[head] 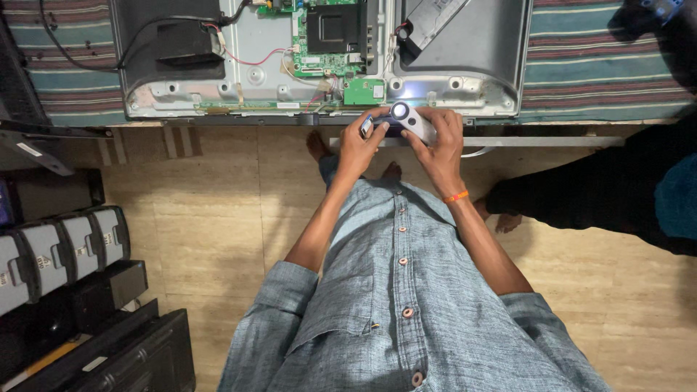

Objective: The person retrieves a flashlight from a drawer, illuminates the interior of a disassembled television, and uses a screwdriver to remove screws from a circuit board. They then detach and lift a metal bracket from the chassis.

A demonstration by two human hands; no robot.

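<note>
Both my hands hold a small white hand-held lamp with a round lit lens (401, 116) over the near edge of an opened flat-screen set (218, 94) lying face down. My left hand (359, 145) grips its left end, where a small dark part shows. My right hand (435, 141), with an orange band at the wrist, wraps its right side. A green circuit board (330, 36) and a smaller green board (364, 91) sit in the metal chassis just beyond my hands. The lamp throws a bluish glow on the chassis edge.
The set rests on a striped cloth (595, 65). A metal strip (537, 141) runs along the bench edge. Another person's dark-clothed leg and bare foot (508, 210) stand at the right. Grey speaker boxes (65, 254) and black equipment (123, 348) crowd the floor at the left.
</note>
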